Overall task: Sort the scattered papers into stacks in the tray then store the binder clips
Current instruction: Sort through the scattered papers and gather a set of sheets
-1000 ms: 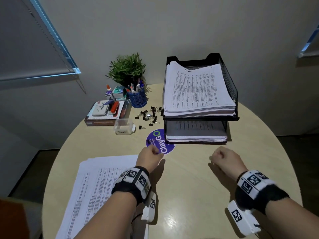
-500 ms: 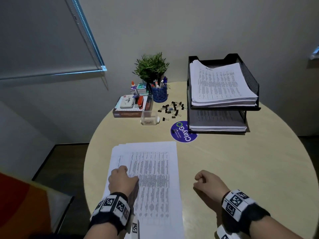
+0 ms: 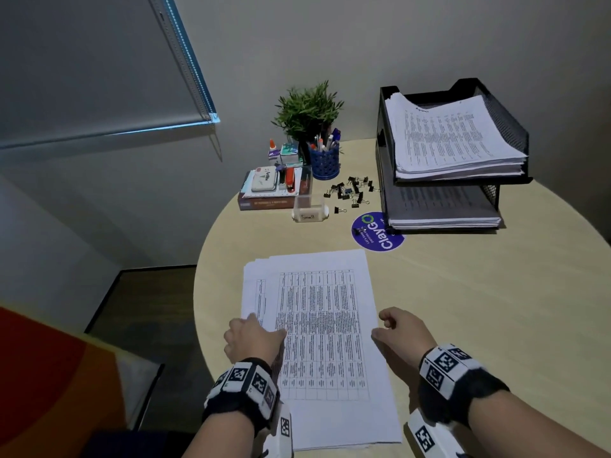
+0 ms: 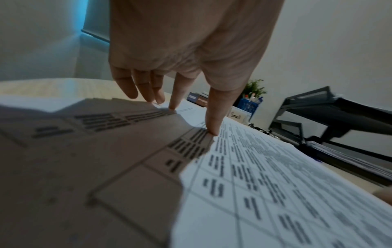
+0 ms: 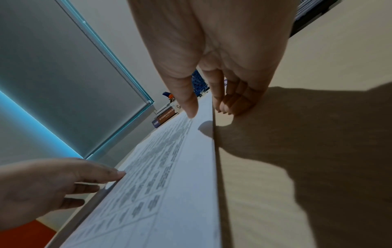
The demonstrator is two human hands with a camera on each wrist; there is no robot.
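A stack of printed papers [image 3: 317,342] lies on the round table in front of me. My left hand [image 3: 254,338] rests on its left edge. In the left wrist view the fingers are straight, and the thumb tip [image 4: 212,132] and a fingertip touch the top sheet [image 4: 275,184]. My right hand [image 3: 400,328] sits at the stack's right edge. Its fingers [image 5: 229,107] curl against that edge on the table, and the thumb hovers just over the paper [image 5: 169,184]. A black two-tier tray [image 3: 506,127] at the back right holds paper stacks. Several binder clips [image 3: 350,191] lie scattered left of it.
A clear box labelled "Small" [image 3: 309,211] stands near the clips. Behind it are a book with stationery on top [image 3: 271,193], a blue pen cup [image 3: 325,161] and a plant [image 3: 307,110]. A blue round sticker [image 3: 377,231] with one clip on it lies before the tray.
Both hands drew back from near the tray to the paper stack. The left hand settled on its left edge and the right hand closed in on its right edge.
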